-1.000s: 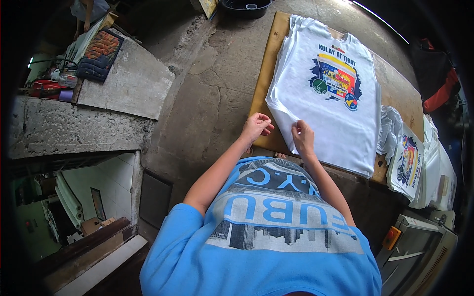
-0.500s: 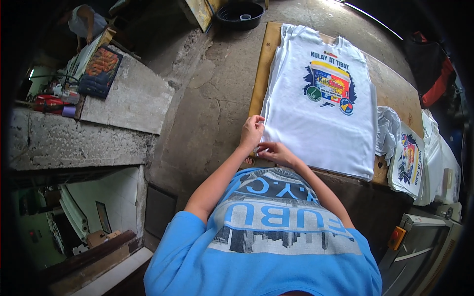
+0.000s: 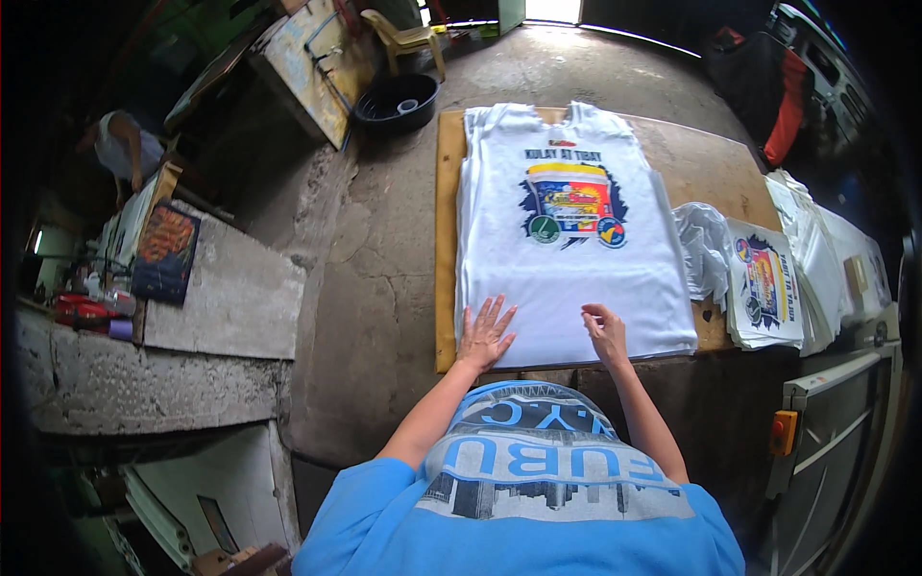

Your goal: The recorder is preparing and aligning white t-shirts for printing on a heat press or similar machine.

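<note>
On the table (image 3: 447, 240), white shirt (image 3: 576, 274) lies print up, neck away; its L edge shows layers, so prob. a stack. L hand (image 3: 486, 334) is flat, palm down, fingers spread nr the lower L corner, gripping nothing. R hand (image 3: 607, 338) is half curled over the lower R part; can't tell if it pinches cloth or just touches.

To do this well, I'd anchor w/ L palm & sweep R fingers lightly toward the hem, no dragging, b/c layers below could skew. Square up the L edge too; looks a bit uneven.

Nearby: crumpled white cloth (image 3: 704, 254) just beside the shirt's R side, then printed pile (image 3: 765, 293) next to it, so a wide R sweep could bump them. Black tub (image 3: 370, 117) & yellow chair (image 3: 408, 40) sit past the far L corner, off the table, not in the way.
</note>
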Available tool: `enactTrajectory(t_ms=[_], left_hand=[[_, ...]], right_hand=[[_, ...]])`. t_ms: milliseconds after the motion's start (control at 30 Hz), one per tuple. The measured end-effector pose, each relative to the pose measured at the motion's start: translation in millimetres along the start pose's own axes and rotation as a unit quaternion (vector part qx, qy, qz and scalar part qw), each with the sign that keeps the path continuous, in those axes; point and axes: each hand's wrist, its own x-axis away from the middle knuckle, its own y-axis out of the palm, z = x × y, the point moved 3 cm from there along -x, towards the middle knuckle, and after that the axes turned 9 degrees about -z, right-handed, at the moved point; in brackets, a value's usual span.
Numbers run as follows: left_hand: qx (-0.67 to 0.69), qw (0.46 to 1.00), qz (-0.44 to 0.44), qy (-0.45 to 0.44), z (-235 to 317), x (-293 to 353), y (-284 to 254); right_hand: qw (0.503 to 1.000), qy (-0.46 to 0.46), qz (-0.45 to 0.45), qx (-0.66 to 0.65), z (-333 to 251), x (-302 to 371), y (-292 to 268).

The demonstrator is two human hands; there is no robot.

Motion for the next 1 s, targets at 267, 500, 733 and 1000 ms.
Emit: enactTrajectory(t_ms=[267,500,733,1000], left_hand=[[0.003,1.000,-0.013,-0.004,7,1,1],[0.042,0.993,0.019,-0.110,2,6,7],[0.053,0.942,0.094,-0.318,1,15,9],[0.141,0.763,0.145,-0.614,-25,20,14]], right_hand=[[0.923,0.112,0.250,0.271,66,22,-101],[0.880,0.294,0.243,0.282,143,39,-137],[0.777,0.300,0.489,0.259,204,22,-154],[0.735,0.342,0.505,0.296,171,17,-148]])
